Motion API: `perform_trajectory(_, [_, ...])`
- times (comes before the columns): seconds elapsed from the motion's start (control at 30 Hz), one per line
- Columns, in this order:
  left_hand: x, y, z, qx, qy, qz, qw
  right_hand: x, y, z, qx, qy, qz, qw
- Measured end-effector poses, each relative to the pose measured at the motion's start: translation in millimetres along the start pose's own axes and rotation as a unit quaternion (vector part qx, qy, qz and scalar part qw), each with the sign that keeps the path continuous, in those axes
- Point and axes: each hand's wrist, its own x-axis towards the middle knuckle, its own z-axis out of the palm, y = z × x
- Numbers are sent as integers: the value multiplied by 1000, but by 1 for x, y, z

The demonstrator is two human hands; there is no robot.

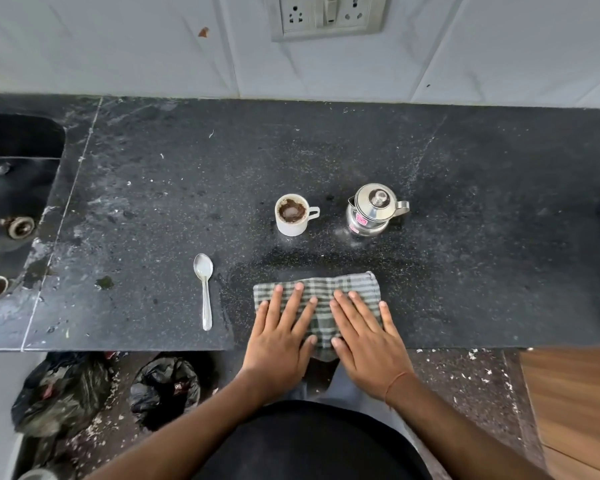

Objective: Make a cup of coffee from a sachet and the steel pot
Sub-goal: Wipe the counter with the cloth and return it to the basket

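white cup (292,216) upright, coffee powder inside | lidded steel pot (374,209) right, apart

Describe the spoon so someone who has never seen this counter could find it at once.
On the dark speckled counter, look left of the checked cloth near the front edge. The spoon lies alone there, bowl pointing away; it is the only long, thin steel item.

Black top, orange wrist thread (395,382)

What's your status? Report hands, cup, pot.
Left hand, right hand flat on cloth. Cup holds coffee powder; pot lidded, untouched. Spoon clear.
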Motion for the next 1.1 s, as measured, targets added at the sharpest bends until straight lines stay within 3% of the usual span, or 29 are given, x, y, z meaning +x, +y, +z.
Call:
perform_trajectory(0.23, [56,-17,-38,19,-26,12,999,60,-11,-18,29,3,70,997])
perform_trajectory(0.57, [-8,-33,1,26,2,-6,1000,13,-27,-2,9,11,-41,999])
perform_trajectory(0.8, [40,3,-18,16,-15,28,999,16,22,-7,-2,4,35,999])
perform_trajectory(0.97, [74,-3,-40,24,-26,23,999,60,11,-17,19,17,103,994])
perform_trajectory(1.1, [51,-16,-33,20,-28,0,999,59,-15,-13,20,13,60,998])
